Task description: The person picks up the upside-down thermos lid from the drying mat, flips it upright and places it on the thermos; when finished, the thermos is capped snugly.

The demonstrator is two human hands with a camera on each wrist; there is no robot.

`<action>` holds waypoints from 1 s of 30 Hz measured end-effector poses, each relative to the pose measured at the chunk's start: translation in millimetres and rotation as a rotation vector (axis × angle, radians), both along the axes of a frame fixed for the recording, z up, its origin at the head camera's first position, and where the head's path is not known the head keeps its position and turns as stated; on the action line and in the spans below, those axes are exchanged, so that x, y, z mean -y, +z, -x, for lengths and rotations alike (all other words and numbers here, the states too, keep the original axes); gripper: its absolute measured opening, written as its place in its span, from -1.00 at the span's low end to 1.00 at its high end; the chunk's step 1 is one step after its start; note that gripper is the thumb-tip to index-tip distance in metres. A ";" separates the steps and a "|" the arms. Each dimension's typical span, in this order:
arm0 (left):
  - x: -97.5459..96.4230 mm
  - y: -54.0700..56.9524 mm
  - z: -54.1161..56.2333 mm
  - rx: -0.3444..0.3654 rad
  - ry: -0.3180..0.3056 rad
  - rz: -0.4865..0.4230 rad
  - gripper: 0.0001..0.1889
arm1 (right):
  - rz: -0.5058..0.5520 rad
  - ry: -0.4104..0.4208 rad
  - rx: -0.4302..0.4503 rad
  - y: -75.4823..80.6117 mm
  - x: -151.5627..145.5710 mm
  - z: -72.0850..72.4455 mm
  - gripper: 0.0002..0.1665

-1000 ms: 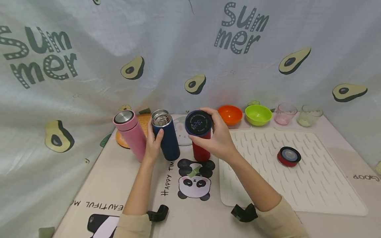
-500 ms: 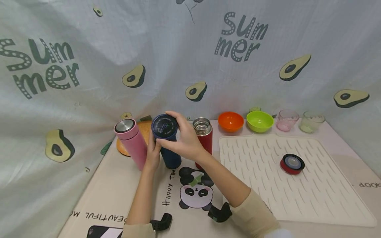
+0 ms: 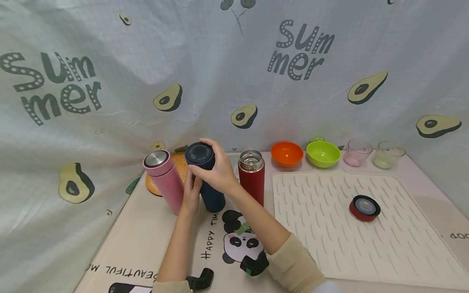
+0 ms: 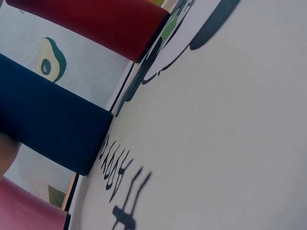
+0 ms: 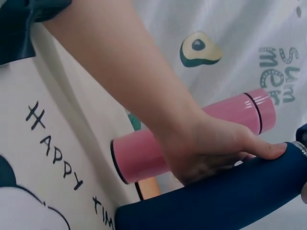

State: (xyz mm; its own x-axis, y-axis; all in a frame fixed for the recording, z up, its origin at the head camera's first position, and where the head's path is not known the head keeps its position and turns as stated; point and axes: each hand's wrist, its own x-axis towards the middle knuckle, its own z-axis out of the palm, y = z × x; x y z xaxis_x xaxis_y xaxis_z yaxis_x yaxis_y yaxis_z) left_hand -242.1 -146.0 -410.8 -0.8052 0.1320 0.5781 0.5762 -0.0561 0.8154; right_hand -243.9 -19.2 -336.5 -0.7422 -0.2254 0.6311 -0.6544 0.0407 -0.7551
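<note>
My left hand [image 3: 191,193] grips the dark blue thermos [image 3: 213,198] from its left side, and in the right wrist view its thumb lies along the blue body [image 5: 206,201]. With thumb and fingers around its edge, my right hand [image 3: 220,173] holds a blue lid with a black top [image 3: 199,152] at the thermos's mouth. Close on the left stands a pink thermos [image 3: 166,185] with a silver-topped lid. To the right, a red thermos [image 3: 253,177] stands upright with its steel mouth uncovered. A red lid [image 3: 364,208] lies with its inner side up on the ribbed mat.
The cream ribbed mat [image 3: 322,244] covers the table's right side. Behind it are an orange bowl [image 3: 287,154], a green bowl [image 3: 323,154], a pink glass [image 3: 357,153] and a greenish glass [image 3: 388,155]. A patterned cloth [image 3: 205,61] hangs along the back.
My right hand has carried the blue lid left from above the red thermos to the blue one, uncovering the red mouth. The lid's lit digits have faded. My left hand keeps its grip.
</note>
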 end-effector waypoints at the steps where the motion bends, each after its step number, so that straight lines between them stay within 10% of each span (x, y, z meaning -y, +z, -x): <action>1: -1.6 3.0 -2.8 -0.005 -0.003 0.001 -0.32 | 0.012 0.000 0.008 -1.0 0.5 0.7 -0.24; 30: -5.6 11.0 -10.3 -0.002 0.042 0.009 -0.27 | 0.067 -0.117 0.083 -15.3 14.3 8.7 -0.14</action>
